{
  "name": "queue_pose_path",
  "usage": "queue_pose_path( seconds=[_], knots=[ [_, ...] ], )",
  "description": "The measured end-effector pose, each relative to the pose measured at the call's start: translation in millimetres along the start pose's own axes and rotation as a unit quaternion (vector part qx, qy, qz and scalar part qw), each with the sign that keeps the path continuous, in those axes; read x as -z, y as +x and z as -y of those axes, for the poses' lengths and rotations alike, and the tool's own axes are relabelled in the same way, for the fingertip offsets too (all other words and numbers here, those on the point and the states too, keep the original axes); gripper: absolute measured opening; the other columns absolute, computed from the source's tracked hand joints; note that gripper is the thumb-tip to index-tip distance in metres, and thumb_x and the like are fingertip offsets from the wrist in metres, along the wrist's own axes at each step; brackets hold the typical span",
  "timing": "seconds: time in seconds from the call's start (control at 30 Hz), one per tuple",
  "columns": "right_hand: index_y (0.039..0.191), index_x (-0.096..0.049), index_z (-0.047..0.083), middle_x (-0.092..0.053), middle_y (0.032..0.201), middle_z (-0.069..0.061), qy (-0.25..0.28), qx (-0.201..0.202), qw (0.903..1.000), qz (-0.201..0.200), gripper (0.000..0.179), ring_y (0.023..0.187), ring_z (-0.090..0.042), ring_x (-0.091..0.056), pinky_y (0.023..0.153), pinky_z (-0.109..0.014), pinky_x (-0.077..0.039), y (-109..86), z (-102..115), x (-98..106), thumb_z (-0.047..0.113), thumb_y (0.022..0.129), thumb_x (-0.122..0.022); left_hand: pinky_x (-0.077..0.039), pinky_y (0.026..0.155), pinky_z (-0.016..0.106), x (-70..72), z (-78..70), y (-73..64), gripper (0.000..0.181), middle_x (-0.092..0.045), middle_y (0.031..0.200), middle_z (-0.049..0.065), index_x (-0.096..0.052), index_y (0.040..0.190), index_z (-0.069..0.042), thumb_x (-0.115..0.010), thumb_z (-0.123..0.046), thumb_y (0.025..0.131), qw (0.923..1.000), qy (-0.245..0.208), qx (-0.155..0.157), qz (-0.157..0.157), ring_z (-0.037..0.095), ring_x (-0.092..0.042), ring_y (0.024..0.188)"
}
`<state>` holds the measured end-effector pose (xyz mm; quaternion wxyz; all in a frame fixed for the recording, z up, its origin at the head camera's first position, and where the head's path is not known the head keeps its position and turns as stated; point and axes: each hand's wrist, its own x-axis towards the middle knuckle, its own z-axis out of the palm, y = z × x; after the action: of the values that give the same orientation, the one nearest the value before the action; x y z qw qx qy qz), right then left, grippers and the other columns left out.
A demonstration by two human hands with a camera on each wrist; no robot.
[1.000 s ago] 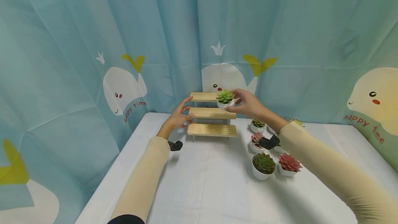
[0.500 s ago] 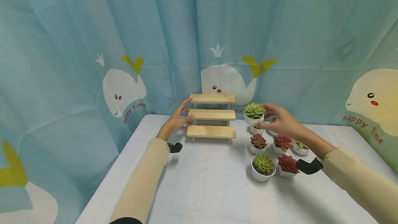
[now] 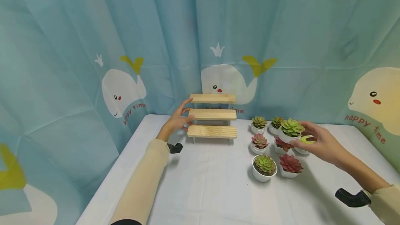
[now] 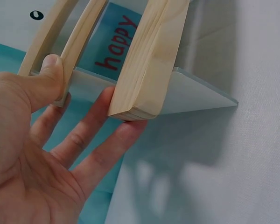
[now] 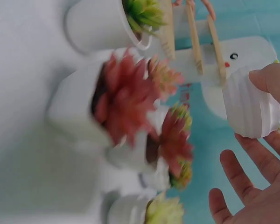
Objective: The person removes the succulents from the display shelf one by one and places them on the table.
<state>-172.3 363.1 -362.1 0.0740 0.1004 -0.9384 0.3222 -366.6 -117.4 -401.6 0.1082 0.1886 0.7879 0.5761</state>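
My left hand has its fingers spread against the left ends of a three-tier wooden display stand. In the left wrist view, the thumb touches one board and two fingertips reach the thick board. My right hand pinches a potted green succulent by its ribbed white pot, between thumb and fingers. It is raised above the other potted succulents, in front of a red one and a yellow-green one, both partly hidden.
More potted succulents stand on the white-covered table: a large green one, a red one, a pink one and small green ones behind. A blue whale-print curtain hangs behind the table.
My right hand has carried the green succulent from in front of the stand's upper boards rightward and down, over the other pots. The left hand stays at the stand.
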Motion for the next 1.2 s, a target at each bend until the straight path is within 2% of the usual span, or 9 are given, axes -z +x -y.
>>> queue_pose_path(
  seconds=[0.17,0.33,0.43,0.6,0.8,0.93,1.0,1.13,1.2],
  knots=[
    [0.144,-0.052,0.002,-0.062,0.126,0.000,-0.003,0.006,0.9993,-0.038,0.066,0.097,0.013,-0.054,0.074,-0.017,-0.052,-21.0,-19,0,0.024,0.090,-0.083,-0.059,0.074,0.059,-0.4,-0.4,-0.5,0.076,-0.023,0.168,0.016,-0.022,0.160,-0.051,-0.062,-0.017,0.105,1.0000,0.003,0.006,-0.006,0.037,-0.071,0.093],
    [0.144,-0.051,0.001,-0.051,0.118,0.031,0.017,-0.014,0.9991,-0.037,0.065,0.096,0.017,-0.053,0.071,-0.016,-0.052,-36.5,-34,-1,0.022,0.091,-0.082,-0.060,0.072,0.055,0.0,1.4,-1.0,0.076,-0.026,0.167,0.014,-0.024,0.158,-0.053,-0.063,-0.016,0.104,0.9998,0.001,0.016,-0.013,0.034,-0.072,0.091],
    [0.146,-0.048,0.001,-0.052,0.120,0.027,0.019,-0.040,0.9987,-0.027,0.067,0.096,0.017,-0.053,0.069,-0.020,-0.053,-44.4,-44,-3,0.024,0.092,-0.081,-0.060,0.072,0.055,0.6,3.1,-0.8,0.077,-0.026,0.167,0.013,-0.025,0.158,-0.054,-0.064,-0.015,0.104,0.9996,-0.005,0.022,-0.013,0.040,-0.070,0.099],
    [0.148,-0.045,-0.003,-0.060,0.134,-0.014,0.018,-0.064,0.9974,-0.027,0.070,0.095,0.023,-0.046,0.067,-0.019,-0.051,-56.1,-60,-8,0.024,0.094,-0.079,-0.059,0.074,0.058,1.1,2.3,1.7,0.077,-0.025,0.167,0.013,-0.025,0.157,-0.055,-0.064,-0.016,0.104,0.9997,-0.013,0.016,-0.011,0.046,-0.067,0.106],
    [0.145,-0.046,-0.003,-0.060,0.132,-0.015,0.014,-0.094,0.9952,-0.024,0.069,0.092,0.024,-0.045,0.066,-0.015,-0.047,-65.7,-78,-14,0.029,0.093,-0.080,-0.059,0.075,0.060,0.6,0.2,3.5,0.076,-0.025,0.167,0.011,-0.026,0.156,-0.056,-0.064,-0.015,0.104,0.9997,-0.013,0.018,-0.010,0.045,-0.069,0.098],
    [0.146,-0.044,-0.005,-0.053,0.137,-0.033,0.009,-0.112,0.9936,-0.011,0.072,0.090,0.024,-0.045,0.065,-0.017,-0.045,-70.0,-88,-18,0.032,0.094,-0.078,-0.058,0.075,0.061,0.3,-0.4,3.4,0.077,-0.025,0.167,0.012,-0.026,0.157,-0.054,-0.064,-0.014,0.104,0.9997,-0.010,0.017,-0.012,0.044,-0.069,0.097],
    [0.145,-0.044,-0.005,-0.056,0.135,-0.030,0.010,-0.120,0.9927,-0.006,0.072,0.089,0.023,-0.046,0.065,-0.018,-0.046,-71.6,-92,-21,0.033,0.095,-0.078,-0.058,0.075,0.062,-0.1,-0.7,3.3,0.077,-0.025,0.167,0.013,-0.025,0.158,-0.053,-0.064,-0.013,0.104,0.9998,-0.010,0.015,-0.012,0.044,-0.069,0.097],
    [0.143,-0.046,-0.005,-0.062,0.120,0.000,0.019,-0.119,0.9927,-0.007,0.070,0.088,0.018,-0.052,0.066,-0.020,-0.050,-73.4,-98,-27,0.032,0.093,-0.079,-0.058,0.076,0.062,-0.1,-1.1,2.5,0.077,-0.023,0.168,0.015,-0.024,0.159,-0.052,-0.063,-0.014,0.104,0.9999,-0.008,0.011,-0.008,0.046,-0.068,0.098],
    [0.142,-0.047,-0.005,-0.062,0.118,0.003,0.020,-0.115,0.9931,-0.008,0.069,0.088,0.016,-0.054,0.066,-0.020,-0.051,-73.3,-101,-30,0.031,0.093,-0.080,-0.057,0.078,0.064,-0.2,-4.4,0.6,0.077,-0.022,0.168,0.015,-0.023,0.160,-0.050,-0.062,-0.013,0.104,0.9998,-0.012,0.016,-0.005,0.049,-0.067,0.100]
  ],
)
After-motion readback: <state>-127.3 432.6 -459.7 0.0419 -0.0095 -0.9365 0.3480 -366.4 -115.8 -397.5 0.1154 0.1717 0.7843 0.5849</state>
